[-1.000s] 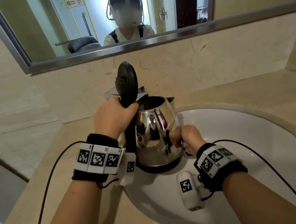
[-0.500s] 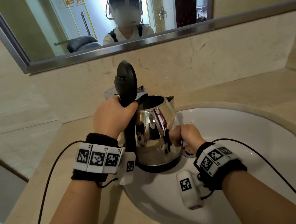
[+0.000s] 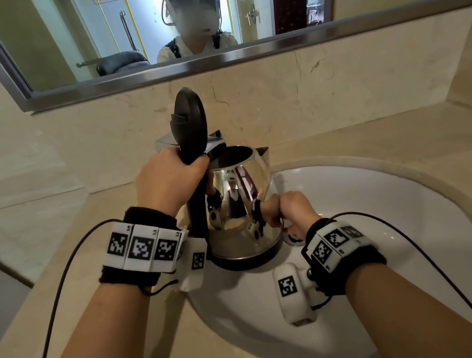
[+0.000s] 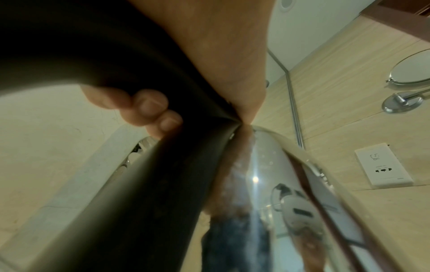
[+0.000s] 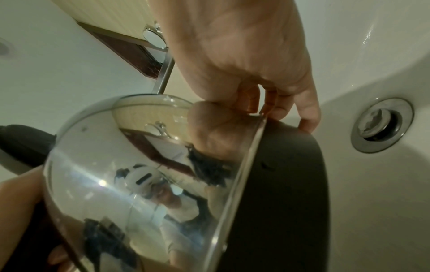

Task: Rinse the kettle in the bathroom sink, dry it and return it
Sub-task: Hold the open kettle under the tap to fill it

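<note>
My left hand (image 3: pixel 168 183) is wrapped tight around the black handle (image 3: pixel 198 209) of the shiny steel kettle (image 3: pixel 240 204), and in the left wrist view I can see my fingertips (image 4: pixel 149 108) curled around that handle (image 4: pixel 144 184). The kettle's black lid (image 3: pixel 189 122) stands straight up, just above my left hand, so the top of the kettle is open. My right hand (image 3: pixel 286 211) is low on the other side of the kettle. In the right wrist view its fingers (image 5: pixel 304 110) are bent and touch the kettle (image 5: pixel 139 174) where the shiny part meets the black bottom ring (image 5: pixel 291 184). I can't tell how hard that hand squeezes. The kettle stands upright between my two hands, over the left edge of the white sink (image 3: pixel 393 220). The metal drain (image 5: pixel 381 125) is just past my right hand. A chrome tap (image 3: pixel 167 142) peeks out behind my left hand. Far above both hands there is a wall mirror (image 3: pixel 212 21). The beige counter (image 3: pixel 127 321) lies under my left arm.
</note>
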{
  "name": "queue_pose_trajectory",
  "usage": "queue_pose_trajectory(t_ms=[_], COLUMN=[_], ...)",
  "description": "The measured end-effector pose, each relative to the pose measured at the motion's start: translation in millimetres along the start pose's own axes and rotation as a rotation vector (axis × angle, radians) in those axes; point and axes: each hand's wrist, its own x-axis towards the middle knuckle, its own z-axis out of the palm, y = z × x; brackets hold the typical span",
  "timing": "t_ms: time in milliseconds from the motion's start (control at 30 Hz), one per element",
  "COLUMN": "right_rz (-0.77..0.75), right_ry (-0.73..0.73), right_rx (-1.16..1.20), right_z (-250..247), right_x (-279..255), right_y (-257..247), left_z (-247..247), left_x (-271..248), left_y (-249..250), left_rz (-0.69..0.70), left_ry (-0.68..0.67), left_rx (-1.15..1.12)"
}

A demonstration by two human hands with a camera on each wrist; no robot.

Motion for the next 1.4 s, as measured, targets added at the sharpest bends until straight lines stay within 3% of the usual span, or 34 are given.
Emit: queue_pose_trajectory(t_ms=[400, 900, 1167, 1400], right_rz=[-0.096, 0.084, -0.029, 0.083], right_ry=[0.018, -0.098, -0.121, -0.118], right_rx=[0.040, -0.010, -0.051, -0.047], right_z=[-1.0, -5.1, -8.1, -6.4], right_x=[-1.5, -6.3, -8.0, -10.9], right_y=[-0.2, -6.4, 3.2, -4.2], left_z=[0.8, 0.0, 0.0, 0.4], left_x=[-0.5, 0.8, 0.8, -0.2], left_y=[1.2, -0.6, -0.2, 1.3], left_rz=[0.001, 0.006, 0.003, 0.000], left_ry=[0.031, 0.013, 0.021, 0.016], left_rx=[0.035, 0.023, 0.032, 0.029])
